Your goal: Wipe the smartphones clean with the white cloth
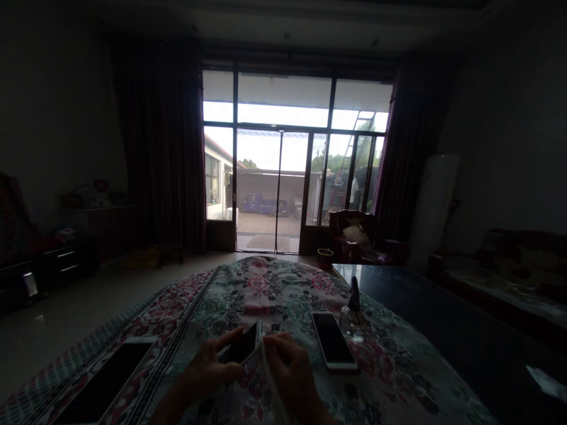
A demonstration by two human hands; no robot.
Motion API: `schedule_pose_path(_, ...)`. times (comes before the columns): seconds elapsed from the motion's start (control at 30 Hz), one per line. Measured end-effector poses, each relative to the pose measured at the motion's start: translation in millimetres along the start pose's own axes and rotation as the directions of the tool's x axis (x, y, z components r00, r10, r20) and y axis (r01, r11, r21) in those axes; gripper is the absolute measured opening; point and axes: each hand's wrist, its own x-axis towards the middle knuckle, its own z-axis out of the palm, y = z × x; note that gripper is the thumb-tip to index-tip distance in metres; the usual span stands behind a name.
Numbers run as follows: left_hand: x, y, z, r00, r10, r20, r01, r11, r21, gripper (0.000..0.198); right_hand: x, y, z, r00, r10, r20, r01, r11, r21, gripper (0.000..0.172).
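Far wall: tall dark-framed glass doors (266, 153) between dark maroon curtains (159, 136), with a paved yard (266, 224) and a blue truck (261, 203) beyond the glass.

Room edges: a low dark drawer unit (57, 265) on the left; a tall white cylindrical cabinet (432, 206) and a long dark sofa (500, 277) on the right.

Table: a dark glass tabletop (443, 319), partly covered by a pink, green and black floral quilted cloth (274, 289).

Left hand: the left hand (208, 369) is in front, its fingers extended and pinching the lower edge of a black-screened smartphone (241, 345), which is tilted up off the cloth.

Right hand: the right hand (287, 372) is curled, pinching a thin white strip (270, 378) that runs from beside the smartphone's edge toward the person; its material cannot be told.

Nearby on the cloth: a white-framed smartphone (332, 341) just right of the hands, a larger white-framed phone (106, 378) to the left, and a clear glass bottle with a dark pointed stopper (353, 319) beside the white-framed smartphone.
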Motion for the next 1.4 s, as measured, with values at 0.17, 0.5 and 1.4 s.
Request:
schedule_pose_path(0.17,-1,5,3.0,0.999,0.024,0.042,-0.023,1.0,-0.013,0.068,2,3,-4,1.0,-0.012,-0.013,0.012,1.0,-0.016,0.023)
schedule_pose_path(0.5,-2,6,3.5,1.0,-0.017,0.005,0.017,1.0,-0.004,0.074,2,0,-3,1.0,-0.024,-0.014,0.024,0.999,-0.045,0.024)
schedule_pose_path(1.4,0,1,4.4,1.0,0.019,0.007,-0.02,0.998,0.054,0.072,3,4,-5,1.0,-0.014,-0.015,0.013,0.999,-0.046,0.024)
